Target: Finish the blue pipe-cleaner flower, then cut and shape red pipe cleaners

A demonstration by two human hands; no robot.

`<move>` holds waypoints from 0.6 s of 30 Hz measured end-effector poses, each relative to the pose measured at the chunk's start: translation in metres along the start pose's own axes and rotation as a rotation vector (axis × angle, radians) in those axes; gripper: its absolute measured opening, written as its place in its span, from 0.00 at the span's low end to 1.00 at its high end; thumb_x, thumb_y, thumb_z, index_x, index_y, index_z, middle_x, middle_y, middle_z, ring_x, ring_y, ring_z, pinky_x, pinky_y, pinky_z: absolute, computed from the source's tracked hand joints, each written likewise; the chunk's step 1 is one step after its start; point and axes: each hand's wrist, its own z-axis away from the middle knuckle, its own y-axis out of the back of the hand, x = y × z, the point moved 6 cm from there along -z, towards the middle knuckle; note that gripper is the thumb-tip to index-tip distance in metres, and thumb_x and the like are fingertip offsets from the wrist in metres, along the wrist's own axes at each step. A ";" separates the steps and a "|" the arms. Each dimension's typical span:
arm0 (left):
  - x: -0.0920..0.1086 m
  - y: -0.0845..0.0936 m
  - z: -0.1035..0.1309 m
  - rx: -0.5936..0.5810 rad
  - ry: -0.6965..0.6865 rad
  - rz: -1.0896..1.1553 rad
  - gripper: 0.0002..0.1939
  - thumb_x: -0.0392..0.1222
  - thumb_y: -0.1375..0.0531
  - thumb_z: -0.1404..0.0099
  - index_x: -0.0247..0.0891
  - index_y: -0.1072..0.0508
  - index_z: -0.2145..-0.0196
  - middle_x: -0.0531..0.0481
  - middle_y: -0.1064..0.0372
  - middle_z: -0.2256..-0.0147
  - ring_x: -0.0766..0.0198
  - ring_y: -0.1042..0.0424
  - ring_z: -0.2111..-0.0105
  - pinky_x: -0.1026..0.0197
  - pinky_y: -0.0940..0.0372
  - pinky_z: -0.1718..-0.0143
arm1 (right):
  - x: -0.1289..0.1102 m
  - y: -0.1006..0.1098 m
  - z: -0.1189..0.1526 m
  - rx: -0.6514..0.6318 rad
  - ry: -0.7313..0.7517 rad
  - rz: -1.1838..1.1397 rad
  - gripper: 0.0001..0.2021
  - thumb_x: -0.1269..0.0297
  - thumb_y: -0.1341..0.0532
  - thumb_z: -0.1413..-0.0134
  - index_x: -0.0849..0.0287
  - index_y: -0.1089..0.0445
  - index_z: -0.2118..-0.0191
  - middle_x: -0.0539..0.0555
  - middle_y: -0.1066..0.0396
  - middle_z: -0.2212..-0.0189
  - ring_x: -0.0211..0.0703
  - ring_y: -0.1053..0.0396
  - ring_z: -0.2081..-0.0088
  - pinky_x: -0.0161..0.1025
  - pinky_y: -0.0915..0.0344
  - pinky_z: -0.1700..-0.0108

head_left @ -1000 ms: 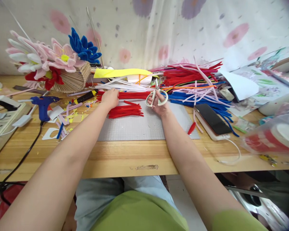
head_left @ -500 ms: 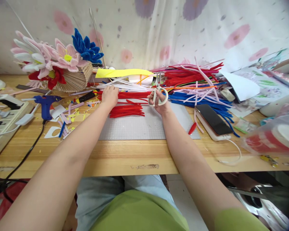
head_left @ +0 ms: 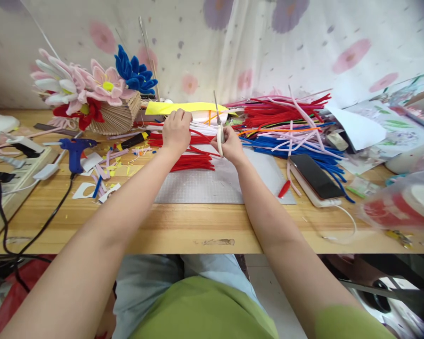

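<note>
My left hand (head_left: 177,133) has its fingers curled around red pipe cleaner, a strand of which runs from the hand toward my right one. My right hand (head_left: 232,146) grips white-handled scissors (head_left: 220,137), their narrow blades pointing up and away from me. Longer red pipe cleaners (head_left: 201,140) lie under and between the hands. Nearer me, a bundle of short red pipe cleaners (head_left: 194,163) rests on the grey cutting mat (head_left: 205,190). White pipe cleaners (head_left: 205,128) and a yellow strip (head_left: 169,108) lie just behind.
Fuzzy flowers (head_left: 106,84) and a blue glue gun (head_left: 77,151) are at left, beside a power strip (head_left: 24,188). Scraps litter the table there. At right are blue pipe cleaners (head_left: 314,159), a phone (head_left: 316,176) and a bagged red-and-white cup (head_left: 403,207).
My left hand has moved right and slightly up, nearer the right hand. The scissors have turned from facing me broadside to nearly edge-on. The view has shifted slightly.
</note>
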 end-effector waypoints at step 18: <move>-0.012 -0.042 0.099 -0.387 0.852 1.301 0.10 0.37 0.47 0.34 0.33 0.31 0.72 0.54 0.39 0.80 0.70 0.34 0.79 0.64 0.35 0.69 | -0.048 -0.024 0.015 -0.079 -0.155 -0.527 0.19 0.62 0.30 0.66 0.56 0.41 0.70 0.46 0.38 0.79 0.35 0.39 0.77 0.35 0.43 0.75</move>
